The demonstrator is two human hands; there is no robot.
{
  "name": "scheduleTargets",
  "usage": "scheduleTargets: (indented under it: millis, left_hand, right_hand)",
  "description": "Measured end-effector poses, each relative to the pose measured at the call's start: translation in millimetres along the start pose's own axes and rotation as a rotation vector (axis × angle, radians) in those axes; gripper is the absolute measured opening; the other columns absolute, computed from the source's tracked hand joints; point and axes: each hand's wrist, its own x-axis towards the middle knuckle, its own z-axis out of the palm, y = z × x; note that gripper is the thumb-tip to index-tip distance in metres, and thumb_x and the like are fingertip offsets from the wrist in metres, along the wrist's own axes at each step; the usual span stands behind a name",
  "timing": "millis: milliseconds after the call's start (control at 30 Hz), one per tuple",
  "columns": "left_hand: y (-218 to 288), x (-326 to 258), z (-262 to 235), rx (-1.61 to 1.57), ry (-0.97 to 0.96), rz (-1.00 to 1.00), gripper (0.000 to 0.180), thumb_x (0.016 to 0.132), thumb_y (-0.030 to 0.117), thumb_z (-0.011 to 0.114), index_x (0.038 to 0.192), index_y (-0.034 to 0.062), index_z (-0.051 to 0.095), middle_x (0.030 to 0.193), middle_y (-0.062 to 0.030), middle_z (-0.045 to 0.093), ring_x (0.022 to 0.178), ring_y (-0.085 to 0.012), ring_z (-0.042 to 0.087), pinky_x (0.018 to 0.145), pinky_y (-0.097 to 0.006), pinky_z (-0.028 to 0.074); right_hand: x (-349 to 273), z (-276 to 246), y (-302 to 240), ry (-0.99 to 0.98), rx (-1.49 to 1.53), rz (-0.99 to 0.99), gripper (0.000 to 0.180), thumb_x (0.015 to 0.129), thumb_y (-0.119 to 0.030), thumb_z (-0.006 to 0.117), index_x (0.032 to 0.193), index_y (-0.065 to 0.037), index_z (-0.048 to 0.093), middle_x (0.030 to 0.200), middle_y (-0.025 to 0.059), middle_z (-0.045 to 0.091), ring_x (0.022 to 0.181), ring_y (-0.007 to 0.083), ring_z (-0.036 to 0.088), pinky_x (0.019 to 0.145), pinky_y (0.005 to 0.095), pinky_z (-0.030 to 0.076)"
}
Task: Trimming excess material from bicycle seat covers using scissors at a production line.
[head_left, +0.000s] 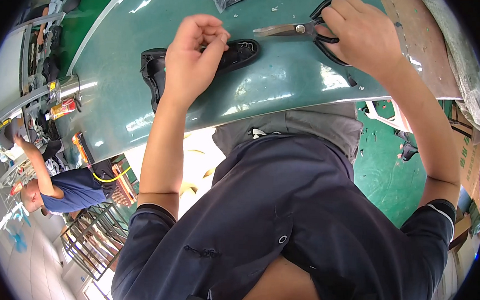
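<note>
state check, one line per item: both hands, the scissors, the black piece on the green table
left hand: fingers curled together, resting on the black piece
right hand: fingers through the scissor handles, gripping
scissors: blades shut, lying flat on the table, tips pointing to the person's left
black piece: lying on the table, partly hidden under the left hand
green table: glossy, dotted with small scraps

There is one black shoe piece made of soft material [235, 53] on the one shiny green table [288, 81]. There is one pair of metal scissors with black handles [305, 30]. Two bare hands show: one left hand [193, 56], one right hand [360, 33]. One other person [56, 185] works far off, maybe more.
</note>
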Motion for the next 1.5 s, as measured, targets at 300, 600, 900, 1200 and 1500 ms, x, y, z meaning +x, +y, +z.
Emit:
scheduleTargets:
  millis: [300, 600, 900, 1200, 1500]
  left_hand:
    - [19.1, -9.4, 15.2, 0.603, -0.077, 0.096, 0.01, 0.09, 0.01, 0.08, 0.094, 0.0011, 0.077, 0.09, -0.0107, 0.071, 0.079, -0.0298, 0.069, 0.072, -0.038, 0.056]
    - [4.0, -11.8, -6.8, 0.58, -0.142, 0.187, 0.005, 0.097, 0.005, 0.071, 0.098, 0.0003, 0.07, 0.097, -0.0121, 0.069, 0.084, -0.0316, 0.067, 0.074, -0.039, 0.054]
    - [2.5, -12.1, -4.7, 0.514, -0.094, 0.149, 0.006, 0.097, 0.005, 0.071, 0.095, -0.0004, 0.07, 0.092, -0.0122, 0.068, 0.083, -0.0307, 0.065, 0.074, -0.038, 0.053]
    - [1.1, -8.5, -11.3, 0.411, -0.052, 0.183, 0.005, 0.098, 0.004, 0.071, 0.098, -0.0003, 0.069, 0.09, -0.0087, 0.066, 0.081, -0.0206, 0.063, 0.074, -0.031, 0.051]
    - [-1.4, -7.2, -23.4, -0.193, 0.074, -0.248, 0.006, 0.105, 0.01, 0.07, 0.103, 0.0045, 0.07, 0.087, 0.0049, 0.063, 0.079, -0.0032, 0.055, 0.071, -0.021, 0.046]
  right_hand:
    - [-5.9, 0.2, -3.9, -0.024, 0.045, -0.02, 0.024, 0.08, -0.021, 0.079, 0.09, -0.009, 0.06, 0.089, 0.0036, 0.06, 0.085, 0.0227, 0.064, 0.069, 0.036, 0.054]
    - [24.6, -13.6, -18.5, -0.27, -0.009, -0.125, 0.027, 0.081, -0.031, 0.075, 0.093, -0.008, 0.066, 0.093, 0.0059, 0.064, 0.09, 0.024, 0.064, 0.078, 0.0362, 0.053]
    - [42.8, -4.1, -29.0, -0.244, -0.095, -0.198, 0.018, 0.085, -0.024, 0.066, 0.091, -0.008, 0.07, 0.092, 0.0047, 0.067, 0.09, 0.0224, 0.065, 0.078, 0.035, 0.053]
    - [51.7, 22.7, -36.8, -0.027, -0.067, -0.193, 0.007, 0.08, -0.019, 0.067, 0.081, -0.012, 0.066, 0.084, 0.0028, 0.064, 0.088, 0.0208, 0.066, 0.072, 0.0336, 0.055]
    - [29.9, 10.8, -16.5, -0.033, 0.091, 0.027, 0.02, 0.076, -0.018, 0.079, 0.087, -0.009, 0.065, 0.086, 0.0065, 0.063, 0.086, 0.0269, 0.066, 0.072, 0.0403, 0.056]
